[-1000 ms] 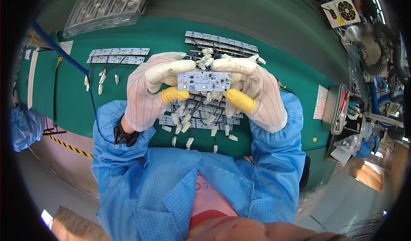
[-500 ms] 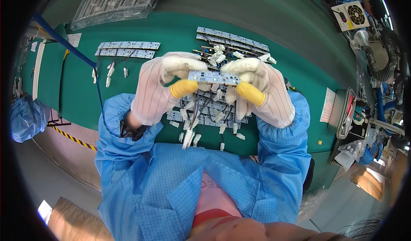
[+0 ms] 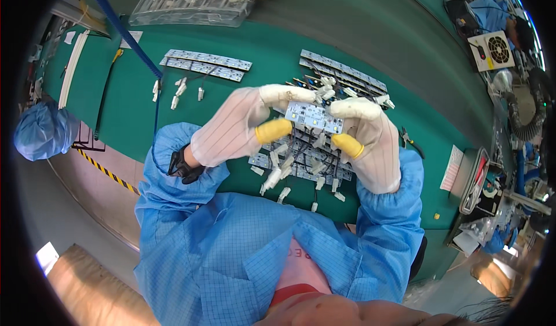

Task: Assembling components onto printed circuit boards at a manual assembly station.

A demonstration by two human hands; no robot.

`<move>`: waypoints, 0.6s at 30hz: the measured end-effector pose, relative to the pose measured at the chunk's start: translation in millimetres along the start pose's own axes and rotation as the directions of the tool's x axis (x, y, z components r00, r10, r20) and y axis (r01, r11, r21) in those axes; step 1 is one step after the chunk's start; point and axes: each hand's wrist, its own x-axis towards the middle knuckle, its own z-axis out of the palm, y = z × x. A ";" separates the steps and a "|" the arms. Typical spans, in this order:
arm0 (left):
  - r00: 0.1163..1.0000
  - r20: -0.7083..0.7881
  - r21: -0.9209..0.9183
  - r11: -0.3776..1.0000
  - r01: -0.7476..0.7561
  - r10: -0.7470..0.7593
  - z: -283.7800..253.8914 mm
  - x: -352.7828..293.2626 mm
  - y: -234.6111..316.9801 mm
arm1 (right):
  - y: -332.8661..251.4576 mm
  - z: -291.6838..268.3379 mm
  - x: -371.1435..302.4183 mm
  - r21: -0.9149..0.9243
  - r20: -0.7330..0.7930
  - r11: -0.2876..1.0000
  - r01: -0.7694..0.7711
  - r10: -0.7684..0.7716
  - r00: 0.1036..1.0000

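Both my gloved hands hold a small white LED circuit board (image 3: 313, 118) in front of me, over the green table. My left hand (image 3: 240, 124) pinches its left end between the fingers and the yellow-covered thumb. At the opposite end, my right hand (image 3: 373, 137) grips it the same way. The board's face, with several small components, is tilted up toward view. Beneath it lie many more LED boards (image 3: 260, 160) with dark wires and white plugs (image 3: 271, 179). Behind my hands rests a stack of LED strips (image 3: 347, 71), partly hidden by the fingers.
Two LED strips (image 3: 205, 65) with hanging plugs lie at the far left. A clear plastic tray (image 3: 191, 7) of white connectors stands at the back. Cutters (image 3: 409, 143) lie right of my right hand. A blue coiled cord (image 3: 124, 33) crosses on the left.
The whole view has shifted, moving the table contents rightward. The board has been tipped so that more of its face shows, and it slants down to the right. Both hands still hold it.
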 end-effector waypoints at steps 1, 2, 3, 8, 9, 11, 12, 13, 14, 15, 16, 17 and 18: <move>1.000 0.009 -0.005 1.000 -0.020 0.020 0.0 -4.0 -0.2 | 4.9 5.5 -1.0 -0.049 -0.043 0.991 0.122 -0.124 0.991; 1.000 0.004 0.001 1.000 -0.020 0.020 1.4 -8.0 -3.6 | 7.2 10.6 -2.0 -0.031 -0.039 0.986 0.161 -0.162 0.986; 0.998 -0.051 -0.037 0.999 0.038 -0.040 3.5 -11.8 -9.1 | 7.4 14.3 -3.5 -0.012 -0.037 0.980 0.199 -0.199 0.979; 0.874 -0.463 0.102 0.971 0.218 -0.148 -58.9 -5.2 -15.5 | -5.8 1.4 -10.5 0.134 -0.136 0.973 0.190 -0.172 0.976; 0.834 -0.528 0.324 0.870 0.372 -0.159 -83.2 -1.3 -16.8 | -7.7 -6.7 -6.8 0.135 -0.205 0.958 0.252 -0.222 0.953; 0.876 -0.442 0.802 0.522 0.289 0.194 -138.6 -18.7 -87.2 | -14.8 -27.5 -0.2 -0.141 -0.338 0.988 0.067 -0.111 0.935; 0.885 -0.402 0.888 0.337 0.314 0.235 -146.6 -21.1 -101.2 | -12.1 -35.8 6.7 -0.152 -0.365 0.988 0.004 -0.060 0.929; 0.886 -0.398 0.889 0.338 0.308 0.238 -146.1 -20.3 -106.1 | -8.4 -45.0 14.1 -0.163 -0.397 0.985 -0.062 -0.008 0.918; 0.869 -0.461 0.877 0.240 0.416 0.179 -143.4 -22.1 -106.3 | 4.7 -59.3 20.4 -0.161 -0.398 0.985 -0.060 -0.009 0.917; 0.843 -0.522 0.851 0.138 0.506 0.127 -139.7 -21.9 -107.4 | 29.0 -73.9 24.5 -0.308 -0.373 0.950 -0.045 -0.077 0.925; 0.798 -0.598 0.802 0.066 0.594 0.077 -132.2 -12.8 -90.9 | 50.0 -82.9 27.0 -0.449 -0.343 0.893 -0.035 -0.136 0.929; 0.803 -0.590 0.807 0.071 0.586 0.077 -129.9 -12.5 -86.0 | 68.6 -86.2 30.5 -0.452 -0.351 0.891 -0.043 -0.133 0.927; 0.781 -0.596 0.800 0.056 0.597 0.188 -126.9 -13.1 -81.1 | 85.6 -89.3 34.7 -0.680 -0.229 0.734 0.000 -0.212 0.950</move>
